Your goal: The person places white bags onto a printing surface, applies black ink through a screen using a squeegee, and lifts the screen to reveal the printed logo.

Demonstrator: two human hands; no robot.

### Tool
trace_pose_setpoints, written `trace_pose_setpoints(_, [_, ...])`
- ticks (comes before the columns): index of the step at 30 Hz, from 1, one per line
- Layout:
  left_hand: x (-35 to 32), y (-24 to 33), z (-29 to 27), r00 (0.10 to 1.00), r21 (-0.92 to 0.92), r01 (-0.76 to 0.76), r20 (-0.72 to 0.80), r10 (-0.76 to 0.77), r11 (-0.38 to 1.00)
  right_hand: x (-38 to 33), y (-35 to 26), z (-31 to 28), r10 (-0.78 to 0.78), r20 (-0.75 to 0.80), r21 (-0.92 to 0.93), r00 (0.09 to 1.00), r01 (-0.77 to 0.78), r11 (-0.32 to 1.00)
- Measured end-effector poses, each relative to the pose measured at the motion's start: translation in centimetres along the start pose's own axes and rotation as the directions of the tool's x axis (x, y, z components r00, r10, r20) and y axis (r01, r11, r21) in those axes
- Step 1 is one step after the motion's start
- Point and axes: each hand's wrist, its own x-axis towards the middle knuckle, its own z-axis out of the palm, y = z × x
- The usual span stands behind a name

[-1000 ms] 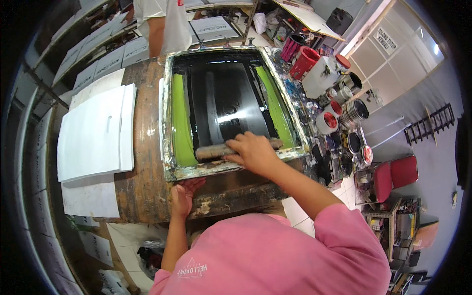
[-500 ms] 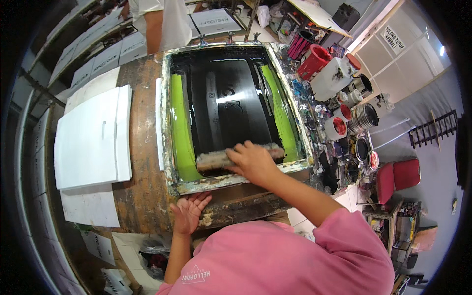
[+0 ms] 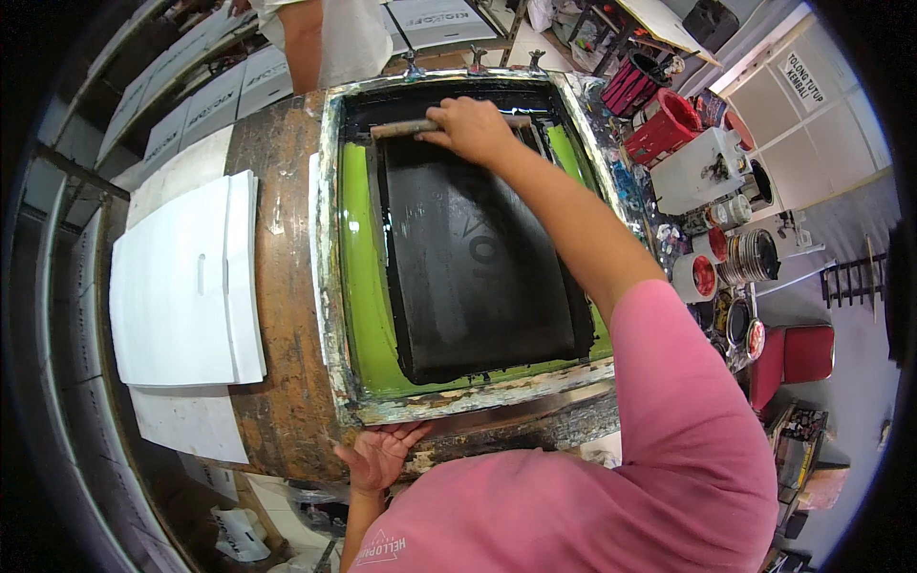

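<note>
My right hand [image 3: 468,131] is closed round the wooden handle of a squeegee [image 3: 405,128], near the far end of a printing screen. The screen's wooden frame [image 3: 331,277] is crusted with paint. Green bands [image 3: 365,277] run along its sides, and black ink [image 3: 458,325] covers the middle, with dark lettering faintly showing. The squeegee's blade is hidden under the handle and my hand. Palm up, my left hand [image 3: 380,458] lies at the frame's near left edge with fingers apart; its fingertips are close to or touching the frame, and it holds nothing.
A stack of white flat bags [image 3: 172,286] lies left on the stained wooden table [image 3: 287,363]. Clamps [image 3: 477,61] stand along the frame's far edge. Paint tubs and a red bucket [image 3: 659,129] crowd the right. Another person [image 3: 306,43] stands at the far left, beside racks of printed white bags [image 3: 215,107].
My right hand has moved the squeegee from the near end of the screen to the far end. The inked middle now looks matte. My left hand stays at the near edge.
</note>
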Motion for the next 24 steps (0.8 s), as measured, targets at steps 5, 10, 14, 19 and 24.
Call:
trace_pose_setpoints(5, [0.2,-0.4,-1.2,0.990,-0.130,-0.047,0.125,0.063,0.990,4.1,3.6,-1.7,-0.036,0.130,0.075,0.991,0.026,0.997])
trace_pose_setpoints(10, [0.4,-0.6,-1.8,0.973,-0.115,-0.063,0.215,0.087,0.991,0.3,0.1,-1.1,0.046,0.012,-0.004,0.999,-0.046,0.999])
trace_pose_setpoints(14, [0.9,-0.3,-1.1,0.977,-0.052,-0.044,0.207,0.054,0.998,-6.6,-3.7,-2.4,0.003,-0.041,0.005,0.999,-0.003,1.000])
trace_pose_setpoints(19, [0.9,-0.6,-1.1,0.978,-0.017,-0.061,0.199,0.063,0.998,-18.7,-12.6,-8.3,-0.004,0.063,0.101,0.998,-0.002,0.995])
trace_pose_setpoints(24, [1.7,-0.3,-1.0,0.961,-0.040,-0.049,0.269,0.058,0.998,-26.8,-18.6,-15.7,0.044,0.226,0.169,0.973,-0.084,0.982])
